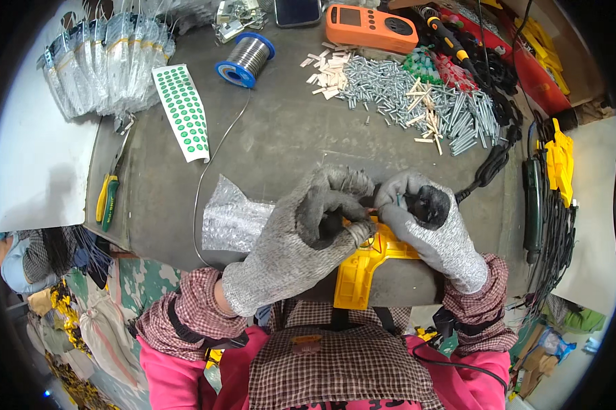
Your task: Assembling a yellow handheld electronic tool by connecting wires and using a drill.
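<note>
Both my hands wear grey knit gloves with dark palms and meet over a yellow plastic housing (354, 277) at the table's front edge. My left hand (315, 212) is closed, thumb and fingers pinched above the housing's upper part. Opposite it, my right hand (424, 208) is also closed in a pinch, its fingertips almost touching the left ones. A tiny reddish bit shows between the fingertips, too small to name. A black cable (487, 171) runs up to the right hand's far side. Beside the left hand lies a clear bubble-wrap bag (233, 217).
Farther back are a solder spool (248, 59), a green-dotted sticker sheet (183, 113), a pile of screws (383, 85) and an orange meter (371, 29). Yellow-green pliers (108, 198) lie at left, bagged parts (110, 61) behind them. Black cables (553, 239) hang along the right edge.
</note>
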A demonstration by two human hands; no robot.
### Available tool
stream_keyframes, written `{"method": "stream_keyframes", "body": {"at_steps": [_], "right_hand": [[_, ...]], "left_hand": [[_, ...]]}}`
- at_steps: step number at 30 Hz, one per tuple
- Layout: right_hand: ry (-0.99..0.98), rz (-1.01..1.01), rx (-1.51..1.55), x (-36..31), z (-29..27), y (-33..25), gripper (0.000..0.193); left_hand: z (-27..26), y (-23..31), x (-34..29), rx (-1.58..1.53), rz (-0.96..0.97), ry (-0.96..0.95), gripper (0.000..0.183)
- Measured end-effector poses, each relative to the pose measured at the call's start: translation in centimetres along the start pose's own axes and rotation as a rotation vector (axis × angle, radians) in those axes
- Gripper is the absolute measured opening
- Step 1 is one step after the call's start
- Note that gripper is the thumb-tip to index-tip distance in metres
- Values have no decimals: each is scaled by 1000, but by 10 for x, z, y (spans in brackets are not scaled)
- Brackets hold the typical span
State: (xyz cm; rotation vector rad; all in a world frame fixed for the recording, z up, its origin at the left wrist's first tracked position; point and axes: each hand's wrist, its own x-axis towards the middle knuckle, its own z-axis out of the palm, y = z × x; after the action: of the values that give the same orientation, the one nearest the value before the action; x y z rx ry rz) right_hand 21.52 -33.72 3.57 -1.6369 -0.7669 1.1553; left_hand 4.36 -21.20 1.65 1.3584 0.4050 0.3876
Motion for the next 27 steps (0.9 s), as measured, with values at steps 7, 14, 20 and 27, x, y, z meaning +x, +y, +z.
{"method": "stream_keyframes", "body": {"at_steps": [7,14,20,27], "right_hand": [[-109,-83,27,-3,0,1,8],[-56,-524,-543,0,-4,3,12],[-83,-421,-389,2,-6,6,9],[-133,-338,-173,6,-1,15,6]], "left_hand": [[-1,6,4,-12,-122,-37,28],[-3,2,2,114,-48,-35,20],[-3,6,-1,395,110,-119,10],[-7,7,2,202,47,-148,41]]}}
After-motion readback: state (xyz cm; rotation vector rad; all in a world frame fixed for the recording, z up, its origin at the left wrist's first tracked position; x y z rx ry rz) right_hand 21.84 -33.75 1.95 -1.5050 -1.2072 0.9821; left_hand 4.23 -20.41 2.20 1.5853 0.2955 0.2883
